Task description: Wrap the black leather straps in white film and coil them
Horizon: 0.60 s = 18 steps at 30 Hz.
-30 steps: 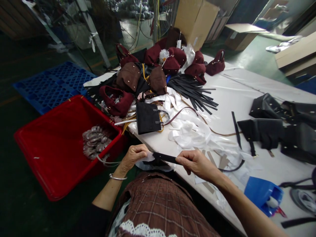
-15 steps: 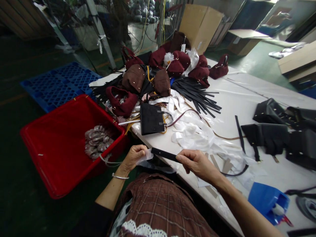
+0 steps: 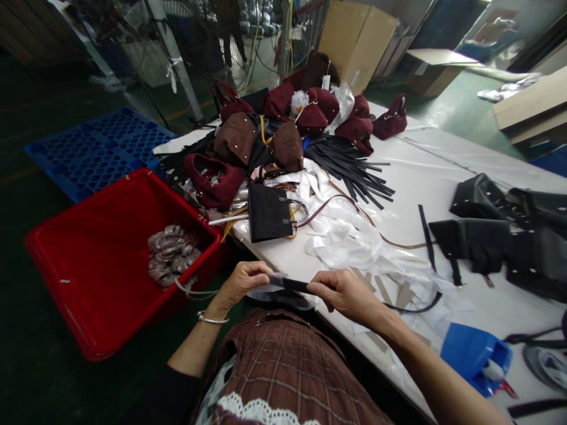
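One flat black strap [image 3: 296, 285] wears translucent film [image 3: 276, 280].

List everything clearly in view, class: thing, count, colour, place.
Table: one, white, centre to right
Bin: one, red, left
Bundles: several, greyish, in bin
Pallet: one, blue, beyond bin
Soft bags: several, burgundy or brown, table's far end
Strips: many, black, beside soft bags
Handbag: one, black, table's left edge
Ribbon: one heap, white, mid-table
Other bags: several, black, table's right
Container: one, blue, table's near right
Cardboard boxes: several, brown, beyond table
Strap: one, black, between hands
Film: one piece, translucent, strap's left end
Garment: one, brown, checked, worn
Left hand: one, on film
Right hand: one, on strap
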Each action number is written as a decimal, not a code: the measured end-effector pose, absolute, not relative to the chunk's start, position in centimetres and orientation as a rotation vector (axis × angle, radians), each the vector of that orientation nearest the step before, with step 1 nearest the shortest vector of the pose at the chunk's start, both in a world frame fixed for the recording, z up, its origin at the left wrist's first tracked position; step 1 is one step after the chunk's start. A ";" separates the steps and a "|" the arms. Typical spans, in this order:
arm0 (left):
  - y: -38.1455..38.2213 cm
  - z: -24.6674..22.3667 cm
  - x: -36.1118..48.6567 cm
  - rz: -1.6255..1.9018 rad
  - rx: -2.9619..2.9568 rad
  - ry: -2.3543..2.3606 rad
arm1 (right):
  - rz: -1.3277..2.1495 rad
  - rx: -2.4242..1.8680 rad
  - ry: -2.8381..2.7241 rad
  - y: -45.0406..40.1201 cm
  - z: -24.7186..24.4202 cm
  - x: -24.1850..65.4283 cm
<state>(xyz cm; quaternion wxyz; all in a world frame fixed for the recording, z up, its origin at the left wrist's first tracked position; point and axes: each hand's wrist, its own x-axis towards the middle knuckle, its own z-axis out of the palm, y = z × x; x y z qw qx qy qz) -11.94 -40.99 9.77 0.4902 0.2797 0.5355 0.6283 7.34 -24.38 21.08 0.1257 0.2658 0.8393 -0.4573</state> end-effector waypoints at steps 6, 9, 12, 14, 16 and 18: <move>-38.8 11.0 -10.0 1.296 1.164 1.489 | -0.747 0.503 2.673 -25.3 20.3 4.9; -38.5 10.6 -9.9 1.294 1.258 1.540 | -0.621 0.544 2.703 -24.5 20.4 5.2; -39.3 9.4 -10.8 1.295 1.196 1.667 | -0.590 0.712 2.755 -22.5 19.7 7.4; -39.8 8.4 -11.0 1.269 1.130 1.694 | -0.546 0.784 2.812 -21.3 18.1 8.7; -39.8 7.7 -10.5 1.214 1.083 1.666 | -0.451 0.735 2.913 -20.6 15.8 9.2; -39.3 7.8 -9.4 1.186 1.038 1.627 | -0.324 0.566 2.992 -20.8 13.5 8.6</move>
